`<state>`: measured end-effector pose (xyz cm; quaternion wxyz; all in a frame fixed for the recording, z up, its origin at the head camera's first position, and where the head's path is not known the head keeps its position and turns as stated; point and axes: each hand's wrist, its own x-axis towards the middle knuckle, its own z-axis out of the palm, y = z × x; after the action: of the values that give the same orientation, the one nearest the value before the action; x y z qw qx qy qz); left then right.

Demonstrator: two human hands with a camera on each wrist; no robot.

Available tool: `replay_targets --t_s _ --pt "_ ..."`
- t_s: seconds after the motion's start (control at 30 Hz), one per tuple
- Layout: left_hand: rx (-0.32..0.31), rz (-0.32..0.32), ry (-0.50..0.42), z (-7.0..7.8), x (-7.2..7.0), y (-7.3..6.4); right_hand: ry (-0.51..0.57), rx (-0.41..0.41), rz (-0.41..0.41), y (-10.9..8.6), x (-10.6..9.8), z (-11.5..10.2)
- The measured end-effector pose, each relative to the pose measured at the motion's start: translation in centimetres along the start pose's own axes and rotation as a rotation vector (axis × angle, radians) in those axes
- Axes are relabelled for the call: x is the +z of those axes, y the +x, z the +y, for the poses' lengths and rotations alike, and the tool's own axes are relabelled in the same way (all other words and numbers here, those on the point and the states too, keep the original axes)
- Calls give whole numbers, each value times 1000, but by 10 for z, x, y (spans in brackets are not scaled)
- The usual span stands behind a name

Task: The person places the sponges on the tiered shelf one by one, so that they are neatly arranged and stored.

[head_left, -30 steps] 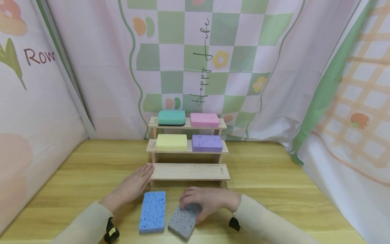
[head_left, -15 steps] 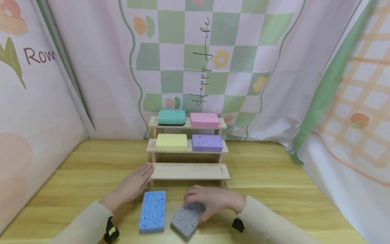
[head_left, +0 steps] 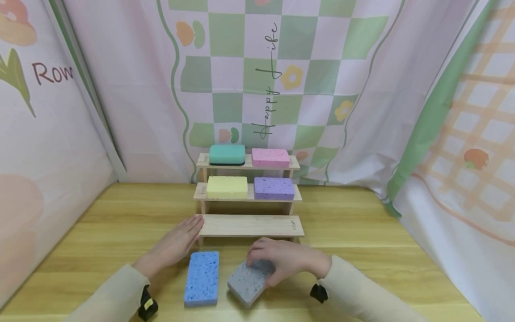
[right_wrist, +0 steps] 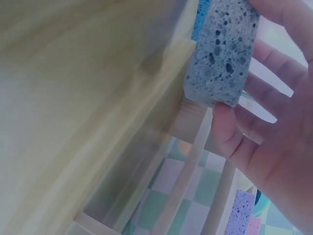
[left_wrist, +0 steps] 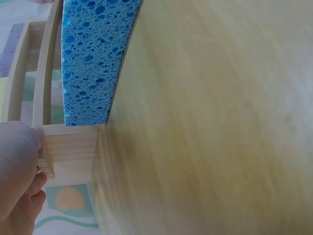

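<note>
My right hand point(head_left: 285, 259) grips a grey speckled sponge point(head_left: 245, 284) by its far right end. The sponge is tilted, with a shadow beneath it. In the right wrist view, the same grey sponge point(right_wrist: 222, 54) has the fingers point(right_wrist: 227, 129) against its edge. My left hand point(head_left: 170, 246) rests its fairly straight fingers on the left end of the lowest step point(head_left: 249, 226) of a wooden stepped rack. That hand point(left_wrist: 14, 171) is at the rack's end in the left wrist view too, partly cropped. A blue sponge point(head_left: 202, 278) lies flat between the hands.
On the middle step sit a yellow sponge point(head_left: 227, 188) and a purple sponge point(head_left: 273, 188). The top step bears a teal sponge point(head_left: 227, 154) and a pink sponge point(head_left: 270, 158). Printed curtains point(head_left: 141, 112) enclose the wooden table point(head_left: 354, 232) behind and at both sides.
My right hand, gripping the grey sponge, has moved slightly right and away from me. The sponge has turned and risen a little. My left hand and the blue sponge have stayed in place.
</note>
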<state>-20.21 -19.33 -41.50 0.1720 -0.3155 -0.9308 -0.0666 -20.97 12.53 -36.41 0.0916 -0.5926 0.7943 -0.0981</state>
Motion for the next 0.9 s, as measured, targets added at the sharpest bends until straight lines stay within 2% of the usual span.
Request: replay_targets --t_s 0.4,0.6,0.9 --pt "5 3 7 -1 2 0 -38 45 124 6 -12 0" --pt "4 1 10 -3 4 0 -56 103 176 11 -16 -1" --pt "9 9 0 -3 4 0 -68 135 306 23 -20 -1"
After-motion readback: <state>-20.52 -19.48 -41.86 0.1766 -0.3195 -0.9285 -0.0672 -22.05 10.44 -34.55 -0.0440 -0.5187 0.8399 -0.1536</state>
